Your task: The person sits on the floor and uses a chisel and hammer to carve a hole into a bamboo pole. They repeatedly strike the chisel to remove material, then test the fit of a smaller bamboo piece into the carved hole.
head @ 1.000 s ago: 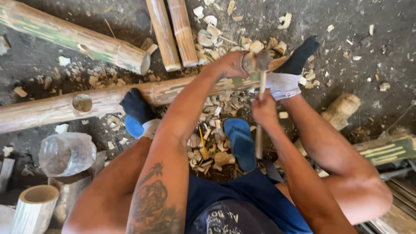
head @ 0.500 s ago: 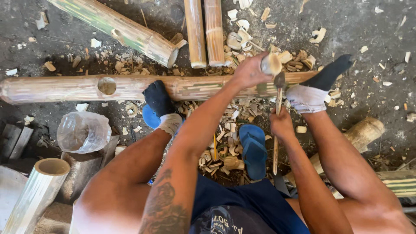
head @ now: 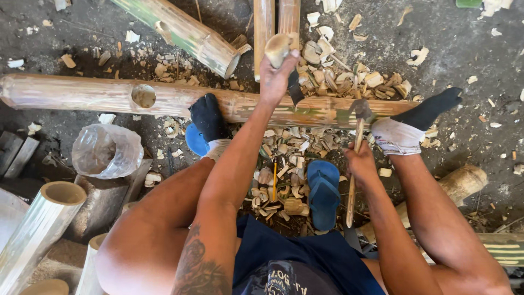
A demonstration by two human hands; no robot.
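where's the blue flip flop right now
In the head view, one blue flip flop lies loose on the wood chips between the person's legs, just left of the right hand holding the hammer.

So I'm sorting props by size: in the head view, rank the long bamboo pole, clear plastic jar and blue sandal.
1. long bamboo pole
2. clear plastic jar
3. blue sandal
Jar and sandal look close; unsure.

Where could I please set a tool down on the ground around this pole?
Bare ground lies at upper right beyond the socked foot, and some at upper left above the pole. Between the feet, chips and a sandal crowd it.
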